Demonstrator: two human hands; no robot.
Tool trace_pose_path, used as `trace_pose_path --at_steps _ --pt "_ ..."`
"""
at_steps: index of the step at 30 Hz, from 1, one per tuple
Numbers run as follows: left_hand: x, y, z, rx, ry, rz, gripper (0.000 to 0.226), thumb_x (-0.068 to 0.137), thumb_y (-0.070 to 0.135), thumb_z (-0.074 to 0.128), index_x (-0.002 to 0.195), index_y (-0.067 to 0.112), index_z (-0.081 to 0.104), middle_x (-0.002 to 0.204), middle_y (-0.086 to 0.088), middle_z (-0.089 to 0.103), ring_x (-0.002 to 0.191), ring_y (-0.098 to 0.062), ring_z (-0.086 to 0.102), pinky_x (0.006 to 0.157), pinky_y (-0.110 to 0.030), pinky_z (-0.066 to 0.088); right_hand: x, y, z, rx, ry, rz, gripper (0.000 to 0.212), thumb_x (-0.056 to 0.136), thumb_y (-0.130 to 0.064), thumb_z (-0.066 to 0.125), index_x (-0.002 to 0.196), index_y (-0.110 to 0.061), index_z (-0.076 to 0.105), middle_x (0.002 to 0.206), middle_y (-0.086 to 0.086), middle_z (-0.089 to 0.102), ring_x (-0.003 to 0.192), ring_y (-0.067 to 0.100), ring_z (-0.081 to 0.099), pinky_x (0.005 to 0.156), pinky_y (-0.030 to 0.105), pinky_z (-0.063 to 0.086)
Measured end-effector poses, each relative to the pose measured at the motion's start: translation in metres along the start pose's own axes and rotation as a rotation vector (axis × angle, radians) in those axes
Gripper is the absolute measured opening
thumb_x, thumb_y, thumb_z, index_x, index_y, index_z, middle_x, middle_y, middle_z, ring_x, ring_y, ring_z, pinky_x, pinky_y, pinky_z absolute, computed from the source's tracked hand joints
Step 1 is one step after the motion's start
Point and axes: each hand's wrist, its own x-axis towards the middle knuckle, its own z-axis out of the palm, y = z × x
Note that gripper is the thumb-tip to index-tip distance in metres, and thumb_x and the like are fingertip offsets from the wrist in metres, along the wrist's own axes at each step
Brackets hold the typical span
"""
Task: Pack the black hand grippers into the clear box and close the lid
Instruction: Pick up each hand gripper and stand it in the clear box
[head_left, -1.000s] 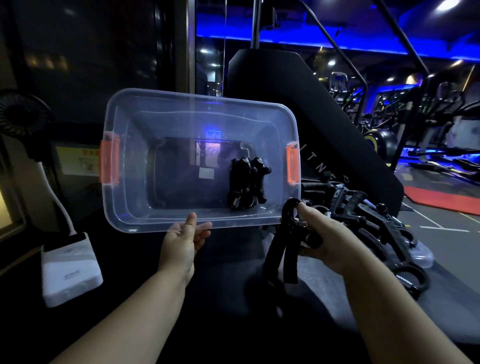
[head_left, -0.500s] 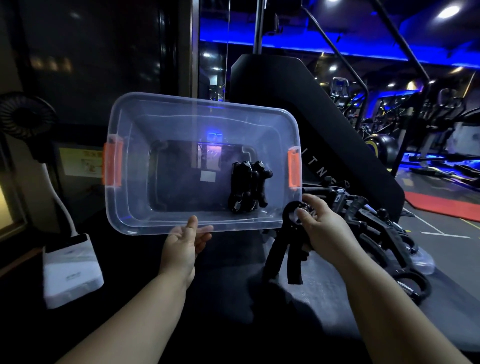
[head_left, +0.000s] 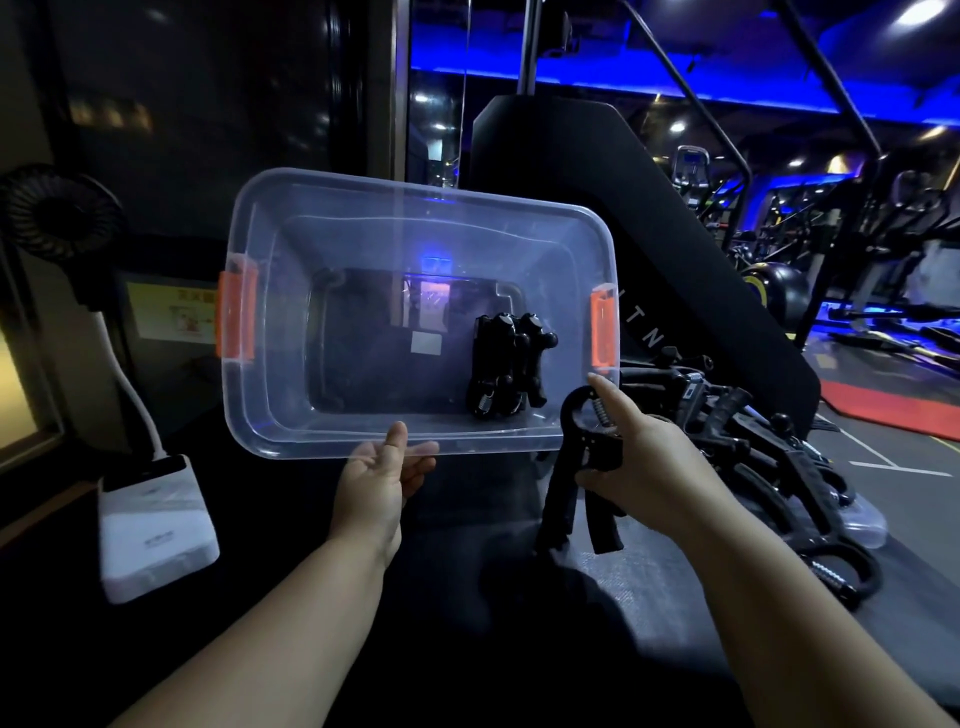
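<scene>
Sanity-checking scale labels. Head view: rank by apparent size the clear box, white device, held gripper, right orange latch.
1. clear box
2. white device
3. held gripper, close to the device and nearer the camera, so unsure
4. right orange latch

Clear plastic, matt black grips, bare metal springs.

The clear box is smooth, see-through plastic with a faint sheen, its two latches glossy orange plastic. The hand grippers inside look matt black with rubbery handles; the one in the right hand shows a coiled metal spring. The pile of grippers is equally matt. The white device is smooth plastic.
</scene>
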Motion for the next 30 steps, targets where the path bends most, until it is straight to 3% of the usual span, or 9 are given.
trace_pose_path --at_steps 4,7,11,15,18,20,22,26,30 --pt "0.001 -0.001 0.000 0.013 -0.015 -0.005 0.022 0.096 0.032 0.048 0.088 0.012 0.053 0.075 0.000 0.072 0.063 -0.005 0.064 0.064 -0.020 0.047 0.006 0.003 0.000 -0.019 0.001 -0.018 0.090 0.080 -0.030 0.073 0.143 -0.055 0.014 0.119 -0.001 0.061 0.067 0.013 0.061 0.058 0.026 0.047" --pt "0.004 -0.003 -0.002 0.012 -0.024 -0.015 0.029 0.096 0.034 0.049 0.098 0.005 0.055 0.074 0.000 0.073 0.060 -0.002 0.065 0.059 -0.016 0.048 0.012 0.000 -0.001 0.151 0.003 -0.040 0.082 0.081 -0.027 0.073 0.140 -0.057 0.025 0.102 0.000 0.064 0.060 0.016 0.063 0.053 0.028 0.052" --pt "0.005 -0.003 -0.003 -0.011 -0.023 -0.020 0.029 0.096 0.033 0.049 0.101 0.004 0.053 0.081 -0.006 0.071 0.060 -0.003 0.065 0.055 -0.013 0.050 0.025 -0.011 -0.009 0.335 0.109 -0.104 0.078 0.082 -0.022 0.072 0.134 -0.061 0.030 0.096 -0.002 0.066 0.059 0.019 0.067 0.066 0.039 0.059" --pt "0.006 -0.003 -0.003 -0.023 -0.027 -0.017 0.032 0.094 0.033 0.051 0.101 0.002 0.052 0.075 -0.003 0.072 0.060 -0.004 0.066 0.057 -0.015 0.051 0.045 -0.024 -0.012 0.451 0.181 -0.116 0.075 0.084 -0.021 0.068 0.134 -0.059 0.028 0.100 0.007 0.069 0.071 0.026 0.070 0.079 0.045 0.057" --pt "0.010 -0.006 -0.003 -0.010 -0.018 -0.018 0.028 0.093 0.035 0.052 0.096 0.008 0.051 0.069 0.001 0.073 0.063 -0.004 0.067 0.061 -0.019 0.049 0.061 -0.036 -0.008 0.418 0.191 -0.094 0.073 0.086 -0.017 0.061 0.143 -0.046 0.025 0.100 0.008 0.068 0.072 0.025 0.069 0.077 0.039 0.056" --pt "0.011 -0.007 -0.003 -0.010 -0.013 -0.018 0.026 0.094 0.035 0.051 0.095 0.009 0.050 0.069 0.002 0.073 0.066 -0.006 0.067 0.062 -0.019 0.048 0.070 -0.046 -0.001 0.396 0.177 -0.079 0.073 0.088 -0.016 0.058 0.145 -0.042 0.023 0.101 0.003 0.065 0.069 0.021 0.068 0.062 0.026 0.054" --pt "0.011 -0.008 -0.003 -0.015 -0.005 -0.022 0.025 0.093 0.035 0.052 0.092 0.010 0.050 0.070 0.001 0.074 0.070 -0.009 0.067 0.064 -0.021 0.048 0.081 -0.053 0.009 0.357 0.172 -0.062 0.071 0.088 -0.016 0.057 0.146 -0.040 0.023 0.100 0.002 0.062 0.067 0.020 0.067 0.053 0.023 0.048" --pt "0.013 -0.010 -0.004 -0.007 0.021 -0.038 0.023 0.092 0.035 0.054 0.086 0.013 0.051 0.076 -0.002 0.073 0.076 -0.013 0.066 0.066 -0.024 0.048 0.106 -0.067 0.027 0.333 0.153 -0.019 0.064 0.087 -0.020 0.055 0.143 -0.036 0.030 0.102 0.005 0.061 0.075 0.025 0.061 0.059 0.026 0.044" --pt "0.014 -0.010 -0.005 0.008 0.051 -0.041 0.023 0.091 0.034 0.057 0.083 0.013 0.051 0.083 -0.008 0.065 0.080 -0.019 0.062 0.068 -0.026 0.049 0.124 -0.075 0.043 0.230 0.131 -0.082 0.063 0.087 -0.017 0.049 0.143 -0.036 0.028 0.116 0.011 0.057 0.090 0.031 0.057 0.069 0.029 0.041"
